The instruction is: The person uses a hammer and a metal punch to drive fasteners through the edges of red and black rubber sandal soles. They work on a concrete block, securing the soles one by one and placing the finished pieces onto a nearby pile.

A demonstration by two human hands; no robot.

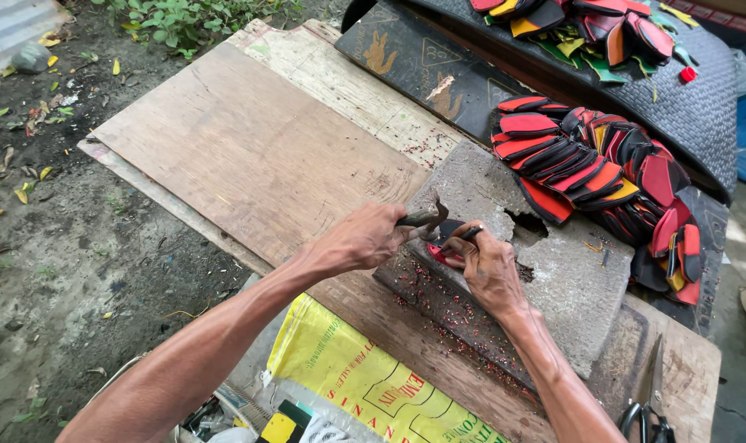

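My left hand (pixel 366 238) grips a dark metal hammer-like tool (pixel 426 216), its head raised just above a small red and black rubber piece (pixel 443 251). My right hand (pixel 484 261) holds a thin dark punch (pixel 469 235) upright on that piece, which lies on a worn grey block (pixel 545 271). Both hands meet at the block's left end. Small red scraps are scattered over the block and the board around it.
A heap of red, black and orange cut pieces (pixel 603 176) lies right of the block; more sit on a dark mat (pixel 693 107) behind. Wooden boards (pixel 258 148) form the work surface. Scissors (pixel 648 402) rest at lower right, a yellow sack (pixel 365 385) below. Dirt ground lies left.
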